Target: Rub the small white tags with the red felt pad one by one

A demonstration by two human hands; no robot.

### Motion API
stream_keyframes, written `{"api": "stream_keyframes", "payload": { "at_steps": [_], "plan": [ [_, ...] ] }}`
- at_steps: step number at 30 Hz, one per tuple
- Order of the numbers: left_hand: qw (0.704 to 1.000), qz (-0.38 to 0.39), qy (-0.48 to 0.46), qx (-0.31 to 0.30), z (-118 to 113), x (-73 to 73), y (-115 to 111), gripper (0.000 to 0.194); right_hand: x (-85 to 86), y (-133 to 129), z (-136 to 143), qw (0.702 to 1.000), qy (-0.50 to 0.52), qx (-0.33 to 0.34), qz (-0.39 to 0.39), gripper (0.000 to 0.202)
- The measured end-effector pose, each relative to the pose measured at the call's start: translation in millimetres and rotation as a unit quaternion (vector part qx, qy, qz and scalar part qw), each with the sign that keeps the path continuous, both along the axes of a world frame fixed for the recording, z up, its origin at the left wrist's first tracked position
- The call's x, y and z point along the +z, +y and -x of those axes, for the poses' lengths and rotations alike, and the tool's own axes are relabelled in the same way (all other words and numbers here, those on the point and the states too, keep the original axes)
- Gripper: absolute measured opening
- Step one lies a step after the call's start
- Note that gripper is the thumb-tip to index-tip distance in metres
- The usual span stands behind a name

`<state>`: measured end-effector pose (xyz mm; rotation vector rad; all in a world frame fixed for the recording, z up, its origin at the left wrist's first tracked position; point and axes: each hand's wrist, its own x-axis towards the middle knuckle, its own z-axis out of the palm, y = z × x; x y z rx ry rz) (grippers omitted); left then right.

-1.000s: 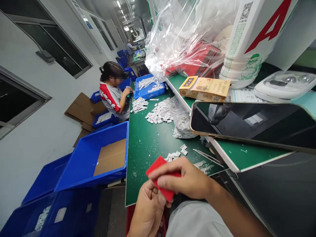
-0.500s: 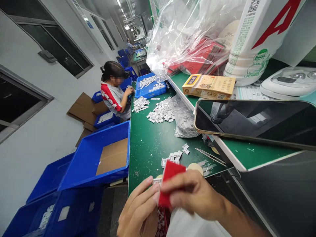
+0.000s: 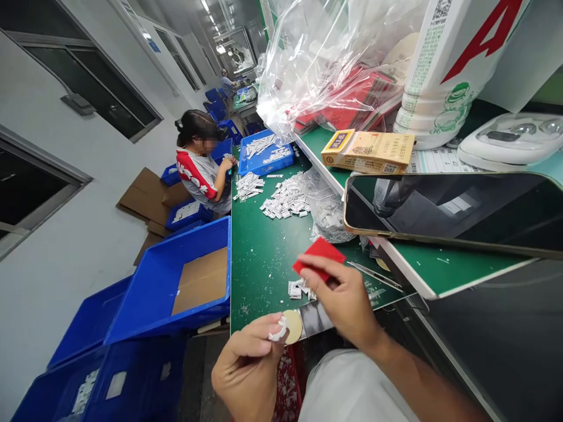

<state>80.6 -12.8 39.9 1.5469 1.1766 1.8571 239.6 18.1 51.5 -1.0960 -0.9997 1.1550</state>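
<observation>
Near the table's front edge, my left hand pinches a small white plastic piece between thumb and fingers. My right hand grips a thin red rectangular pad, raised over the green table and apart from the white piece. Below the pad, a small pile of white plastic pieces is partly covered by my right hand. A round cream disc lies at the edge beside my left fingertips.
Farther back are a heap of white pieces, a plastic bag of them and a blue tray. A phone juts from the shelf at right, above a thin knife. Blue bins stand left; a person sits beyond.
My right hand has lifted the red pad off the white piece, moving it up and away over the table. My left hand has turned and still pinches the piece.
</observation>
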Motion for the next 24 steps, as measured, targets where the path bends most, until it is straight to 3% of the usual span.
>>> {"api": "stream_keyframes", "payload": {
  "at_steps": [1, 3, 7, 11, 12, 16, 20, 24],
  "plan": [
    [1.000, 0.007, -0.012, -0.004, 1, 0.0, 0, 0.032, 0.7, 0, 1, 0.999, -0.021, -0.048, -0.004, 0.023],
    [0.999, 0.032, -0.034, -0.009, 3, -0.9, -1, 0.032, 3.5, -4, 2, 0.998, -0.040, -0.051, -0.026, 0.020],
    [0.995, 0.067, -0.064, -0.022, 5, -4.8, -2, 0.031, 10.4, -16, 2, 0.998, 0.002, 0.030, -0.050, 0.016],
    [0.988, 0.107, -0.106, -0.037, 8, -7.6, -2, 0.033, 9.4, -13, 1, 0.978, 0.086, 0.190, -0.015, 0.026],
    [0.983, 0.127, -0.125, -0.041, 8, -7.7, -1, 0.034, 7.6, -10, 1, 0.977, 0.085, 0.196, 0.002, 0.028],
    [0.967, 0.173, -0.182, -0.044, 5, -5.5, 2, 0.040, 0.5, 1, 0, 0.997, 0.054, 0.045, 0.039, 0.027],
    [0.959, 0.176, -0.214, -0.060, 2, -2.4, 2, 0.041, -1.4, -4, 0, 0.993, 0.096, 0.073, 0.020, 0.025],
    [0.964, 0.161, -0.202, -0.058, 0, -0.7, 0, 0.032, 0.0, -12, 2, 0.989, 0.141, 0.054, -0.001, 0.020]
  ]
}}
